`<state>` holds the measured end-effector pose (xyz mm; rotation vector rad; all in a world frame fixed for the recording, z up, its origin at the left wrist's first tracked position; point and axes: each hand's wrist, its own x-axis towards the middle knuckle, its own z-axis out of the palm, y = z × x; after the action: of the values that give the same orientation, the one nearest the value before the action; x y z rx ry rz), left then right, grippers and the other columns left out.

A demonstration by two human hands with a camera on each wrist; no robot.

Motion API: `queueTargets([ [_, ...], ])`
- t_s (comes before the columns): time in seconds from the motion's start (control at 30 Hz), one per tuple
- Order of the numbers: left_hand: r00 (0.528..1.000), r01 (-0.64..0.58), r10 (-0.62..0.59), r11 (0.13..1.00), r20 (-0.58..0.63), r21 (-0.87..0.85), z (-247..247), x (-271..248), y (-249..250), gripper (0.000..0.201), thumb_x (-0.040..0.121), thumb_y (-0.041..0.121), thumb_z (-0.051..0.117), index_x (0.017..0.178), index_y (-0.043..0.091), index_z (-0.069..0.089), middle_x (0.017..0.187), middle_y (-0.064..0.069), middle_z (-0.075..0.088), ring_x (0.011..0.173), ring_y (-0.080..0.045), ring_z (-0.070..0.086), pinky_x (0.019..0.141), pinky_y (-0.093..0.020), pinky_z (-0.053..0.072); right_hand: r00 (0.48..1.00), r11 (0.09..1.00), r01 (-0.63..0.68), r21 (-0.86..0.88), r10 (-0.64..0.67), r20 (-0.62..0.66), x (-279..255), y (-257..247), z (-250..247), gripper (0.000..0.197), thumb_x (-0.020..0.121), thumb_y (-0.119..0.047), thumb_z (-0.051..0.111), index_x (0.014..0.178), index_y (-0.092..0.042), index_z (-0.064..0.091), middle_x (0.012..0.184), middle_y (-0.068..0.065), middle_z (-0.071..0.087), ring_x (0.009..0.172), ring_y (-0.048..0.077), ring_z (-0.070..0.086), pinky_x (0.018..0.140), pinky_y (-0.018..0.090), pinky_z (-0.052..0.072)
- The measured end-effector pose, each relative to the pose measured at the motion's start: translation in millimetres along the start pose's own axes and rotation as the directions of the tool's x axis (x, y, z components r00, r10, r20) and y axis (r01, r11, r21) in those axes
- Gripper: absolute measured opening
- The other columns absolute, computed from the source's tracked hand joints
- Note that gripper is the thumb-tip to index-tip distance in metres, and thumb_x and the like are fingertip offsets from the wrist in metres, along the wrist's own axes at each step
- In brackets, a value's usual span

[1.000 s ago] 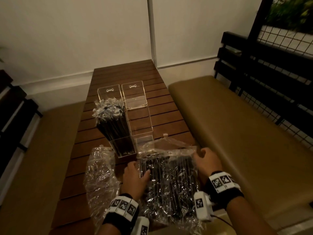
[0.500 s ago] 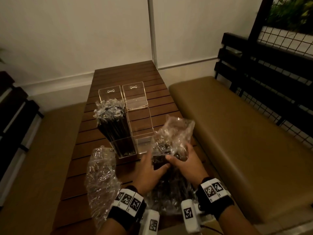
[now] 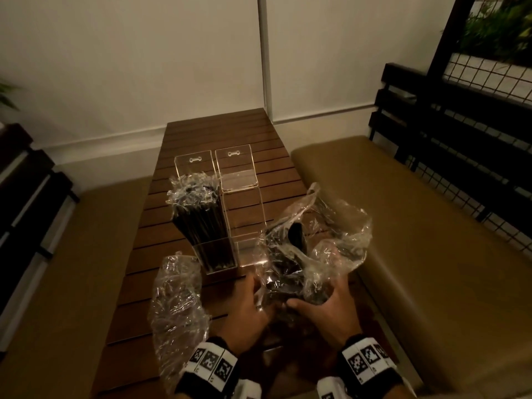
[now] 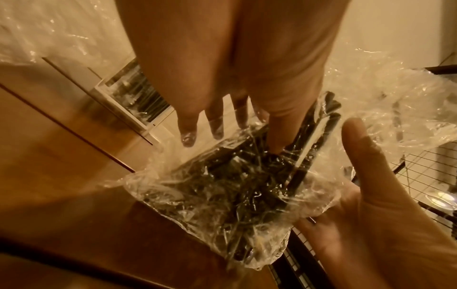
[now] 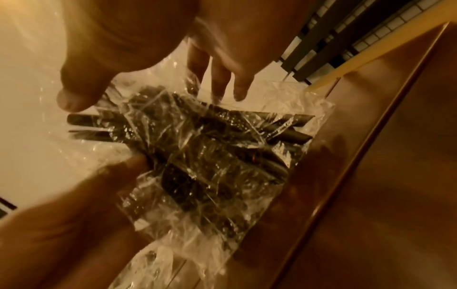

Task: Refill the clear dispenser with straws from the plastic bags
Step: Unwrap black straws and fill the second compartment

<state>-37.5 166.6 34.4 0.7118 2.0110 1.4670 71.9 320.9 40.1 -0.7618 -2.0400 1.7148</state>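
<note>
The clear dispenser [image 3: 244,214] lies on the wooden table [image 3: 218,133]. Its left compartment is packed with black wrapped straws [image 3: 201,223]; the right compartment is empty. In front of it I hold a crinkled plastic bag of black straws [image 3: 305,254] upright, its loose top flared open. My left hand [image 3: 250,306] grips the bag's lower left, thumb on the straws [image 4: 235,185] and fingers behind the film. My right hand [image 3: 325,306] wraps its lower right side, the bag [image 5: 210,156] between thumb and fingers.
An empty crumpled plastic bag [image 3: 175,306] lies on the table at my left wrist. Tan bench cushions [image 3: 431,226] flank the table, with a black slatted backrest [image 3: 446,125] on the right. The wall closes the far end.
The bag of straws lay flat on the table a second ago. Both hands have gathered it, stood it on end and lifted its top, which now spreads open to the right.
</note>
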Motion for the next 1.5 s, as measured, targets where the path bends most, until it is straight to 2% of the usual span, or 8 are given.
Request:
queueTargets([
  [0.27,0.995,-0.103,0.102,0.992,0.017,0.073,-1,-6,10,0.04,0.092,0.023,0.063,0.126,0.04,0.05,0.125,0.025,0.056,0.116,0.017,0.05,0.087,-0.002,0.044,0.994,0.998,-0.018,-0.059,0.024,0.105,14,12,-8,0.113,0.034,-0.071,0.087,0.129,-0.049,0.03,0.131,-0.019,0.046,0.125,0.01,0.046,0.1,0.031,0.038],
  [0.5,0.998,-0.062,0.061,0.995,0.007,0.074,-4,-2,7,0.038,0.092,0.013,0.063,0.11,0.046,0.054,0.12,0.018,0.059,0.109,0.016,0.054,0.091,-0.016,0.051,0.972,0.997,0.02,-0.076,-0.001,0.236,30,17,-16,0.106,0.043,-0.063,0.091,0.133,-0.037,0.041,0.131,-0.012,0.058,0.122,0.008,0.057,0.1,0.035,0.05],
  [0.63,0.998,-0.06,0.06,0.998,0.002,0.033,-2,1,10,0.025,0.091,0.016,0.064,0.106,0.036,0.064,0.108,0.015,0.07,0.104,0.006,0.062,0.084,-0.014,0.052,0.933,0.955,0.151,-0.254,-0.052,0.357,39,6,-13,0.08,0.054,-0.071,0.081,0.124,-0.061,0.043,0.131,-0.016,0.057,0.122,0.002,0.054,0.104,0.032,0.046],
  [0.8,0.999,-0.034,0.034,0.996,-0.003,0.077,-6,7,0,0.017,0.095,0.017,0.06,0.103,0.029,0.069,0.108,0.009,0.071,0.102,-0.006,0.067,0.091,-0.034,0.056,0.926,0.938,0.166,-0.304,-0.043,0.375,43,2,-8,0.083,0.047,-0.086,0.069,0.11,-0.032,0.065,0.113,-0.018,0.065,0.107,0.001,0.062,0.096,0.029,0.052],
  [1.07,0.999,0.04,-0.038,0.996,0.025,-0.08,-8,1,-7,0.068,0.083,0.03,0.073,0.131,0.056,0.031,0.132,0.012,0.057,0.119,-0.011,0.059,0.099,-0.042,0.052,0.955,0.97,0.089,-0.225,-0.019,0.296,33,14,3,0.034,0.077,-0.047,0.077,0.106,-0.042,0.061,0.117,-0.016,0.066,0.109,-0.003,0.061,0.101,0.026,0.049],
  [1.27,0.998,0.023,-0.041,0.921,-0.038,-0.388,-19,13,23,0.059,0.081,0.054,0.059,0.132,0.065,0.033,0.147,0.002,0.045,0.129,-0.029,0.051,0.099,-0.057,0.049,0.954,0.986,-0.019,-0.167,0.068,0.29,26,14,-6,0.043,0.072,-0.039,0.083,0.109,-0.031,0.063,0.107,-0.015,0.068,0.099,-0.007,0.064,0.081,0.01,0.051],
  [1.37,1.0,0.019,-0.024,0.923,-0.007,-0.383,-14,20,40,0.05,0.086,0.074,0.038,0.134,0.067,0.029,0.152,0.004,0.04,0.13,-0.026,0.05,0.102,-0.056,0.046,0.894,0.975,-0.164,-0.153,0.212,0.394,24,12,-2,0.067,0.058,-0.054,0.088,0.114,-0.028,0.063,0.116,-0.012,0.069,0.102,-0.002,0.065,0.089,0.017,0.053],
  [1.5,0.975,0.212,-0.22,0.876,0.033,-0.433,0,27,31,0.063,0.078,0.082,0.044,0.13,0.047,0.054,0.137,0.0,0.058,0.124,-0.025,0.057,0.1,-0.056,0.048,0.791,0.944,-0.118,-0.307,0.277,0.545,26,12,7,0.041,0.099,-0.014,0.053,0.137,0.0,0.046,0.141,0.013,0.049,0.117,0.015,0.055,0.082,0.009,0.047],
])
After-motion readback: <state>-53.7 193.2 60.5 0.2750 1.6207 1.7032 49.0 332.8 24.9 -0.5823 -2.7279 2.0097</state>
